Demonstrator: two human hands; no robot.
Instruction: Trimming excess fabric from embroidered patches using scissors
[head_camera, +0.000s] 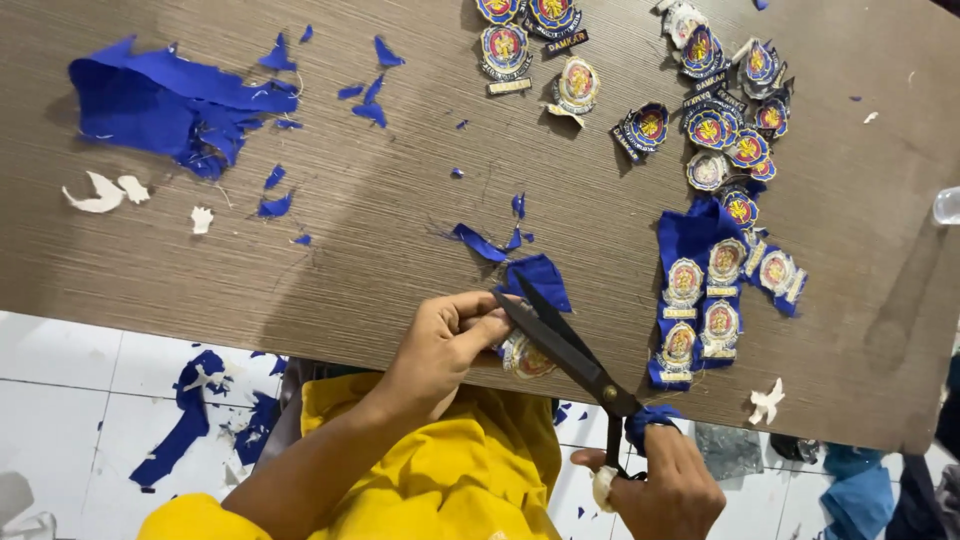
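My left hand (445, 340) pinches an embroidered round badge (524, 357) on blue cloth (540, 278) at the table's near edge. My right hand (665, 485) grips black scissors (560, 345) by handles wrapped in blue cloth. The blades are parted and point up-left across the badge, close to my left fingertips. A strip of blue cloth carrying several uncut badges (700, 295) lies just right of the scissors.
Cut-out badges (715, 120) are scattered at the table's far right, with more at the top centre (530, 45). A heap of blue offcuts (160, 100) lies far left, white scraps (105, 192) beside it. Blue scraps litter the white tiled floor (60, 400) below the wooden table (380, 220).
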